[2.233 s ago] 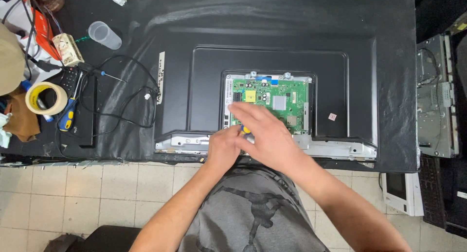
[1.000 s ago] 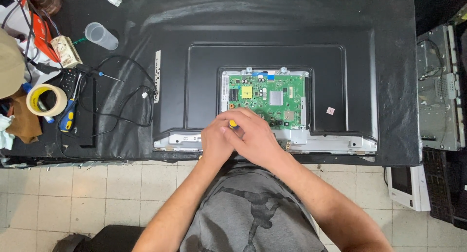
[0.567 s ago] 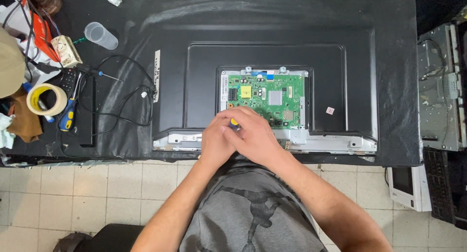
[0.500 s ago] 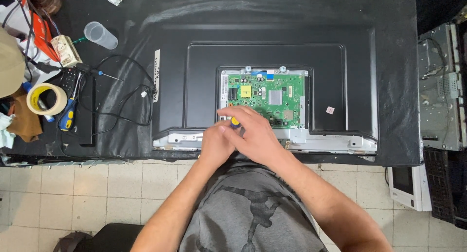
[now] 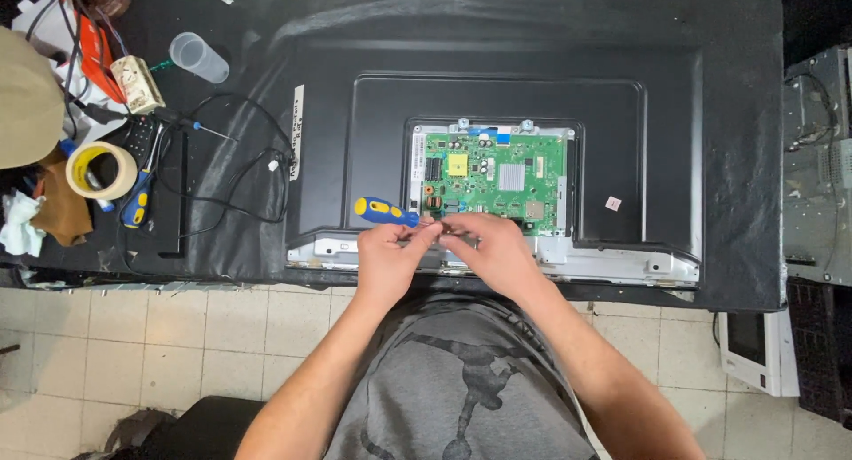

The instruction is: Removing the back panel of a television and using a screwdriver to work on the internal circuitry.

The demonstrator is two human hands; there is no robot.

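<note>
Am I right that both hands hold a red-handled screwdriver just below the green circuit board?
Not quite. In the head view the screwdriver has a blue and yellow handle, not red. The left hand and right hand do hold it just below the green circuit board.

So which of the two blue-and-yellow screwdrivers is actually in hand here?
The blue-and-yellow screwdriver lying sideways at the green circuit board's lower left corner, held between the left hand and right hand. The other screwdriver lies untouched beside the tape roll.
</note>
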